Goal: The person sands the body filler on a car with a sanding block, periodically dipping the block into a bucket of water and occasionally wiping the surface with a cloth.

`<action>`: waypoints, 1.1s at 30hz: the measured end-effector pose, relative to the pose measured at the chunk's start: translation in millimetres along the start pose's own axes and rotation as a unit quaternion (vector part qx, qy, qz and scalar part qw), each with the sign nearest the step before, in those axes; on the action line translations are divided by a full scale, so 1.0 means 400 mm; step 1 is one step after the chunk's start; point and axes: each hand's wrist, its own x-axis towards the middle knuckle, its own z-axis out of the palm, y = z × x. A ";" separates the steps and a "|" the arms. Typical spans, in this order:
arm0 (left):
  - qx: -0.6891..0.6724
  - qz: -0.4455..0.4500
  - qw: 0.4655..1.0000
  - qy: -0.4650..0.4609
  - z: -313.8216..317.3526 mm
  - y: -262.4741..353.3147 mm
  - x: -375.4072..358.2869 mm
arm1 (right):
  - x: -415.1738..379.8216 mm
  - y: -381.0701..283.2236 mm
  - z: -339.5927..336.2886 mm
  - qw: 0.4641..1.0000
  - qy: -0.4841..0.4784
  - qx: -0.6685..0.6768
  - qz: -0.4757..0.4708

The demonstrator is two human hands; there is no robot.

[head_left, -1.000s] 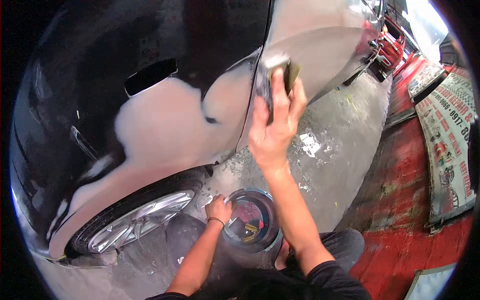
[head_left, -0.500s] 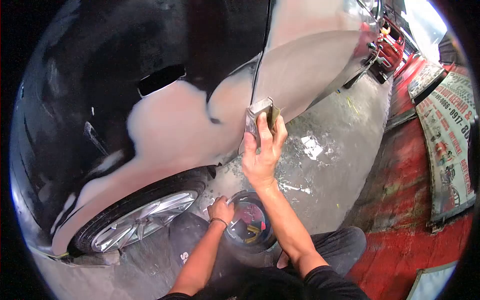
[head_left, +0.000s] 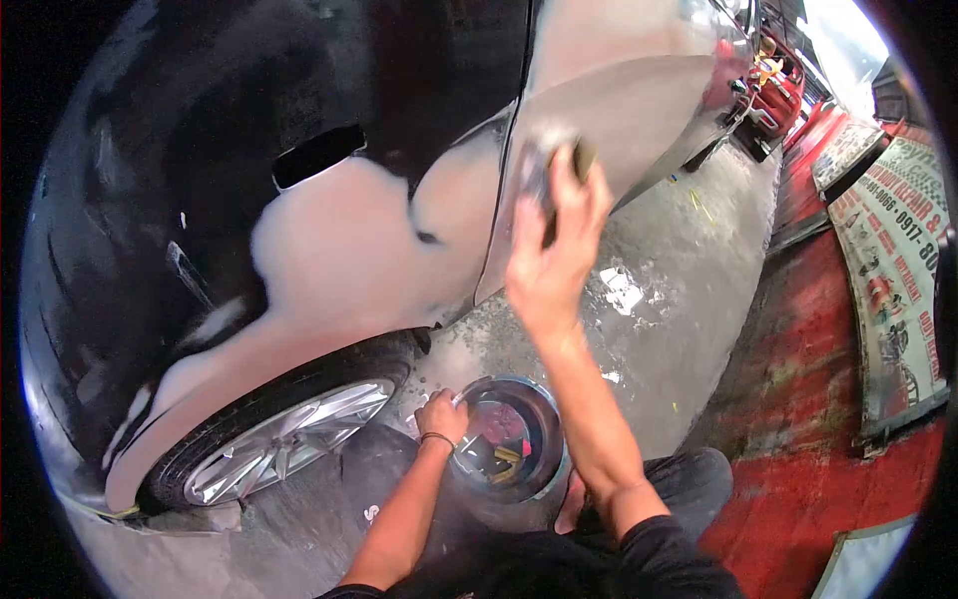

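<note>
My right hand (head_left: 564,240) grips a sanding block (head_left: 537,172) wrapped in what looks like sandpaper, blurred by motion. It is pressed against the grey-primed lower door panel (head_left: 619,125) of a black car, just right of the door seam. My left hand (head_left: 440,417) is down at the left side of a dark bucket (head_left: 555,429), its fingers closed on the rim. Inside the bucket are water, a pink piece (head_left: 526,447) and yellowish pieces (head_left: 506,464).
A wheel (head_left: 294,439) sits under the primed fender at lower left. The concrete floor (head_left: 659,349) has wet patches. On the right lie a red surface (head_left: 768,479) and a printed banner (head_left: 893,270). A red object (head_left: 776,105) stands at the back right.
My right hand has moved the sanding block up and to the right, from the door seam onto the panel beside it. My left hand stays at the bucket.
</note>
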 end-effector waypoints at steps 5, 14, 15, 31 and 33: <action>-0.002 0.004 1.000 0.004 -0.006 0.008 0.003 | 0.047 0.015 0.015 1.000 0.024 0.001 0.004; -0.006 0.008 1.000 0.009 0.004 -0.010 0.006 | 0.169 0.093 0.008 0.995 0.057 0.008 0.079; -0.009 0.010 1.000 0.009 0.003 -0.011 0.005 | 0.195 0.096 0.007 0.991 0.075 0.021 0.105; -0.029 0.003 0.999 0.016 0.016 -0.004 0.011 | 0.248 0.252 0.021 0.980 0.067 -0.046 0.181; -0.033 0.002 0.999 0.010 0.026 -0.017 0.022 | 0.102 0.050 0.049 0.997 0.052 -0.046 0.039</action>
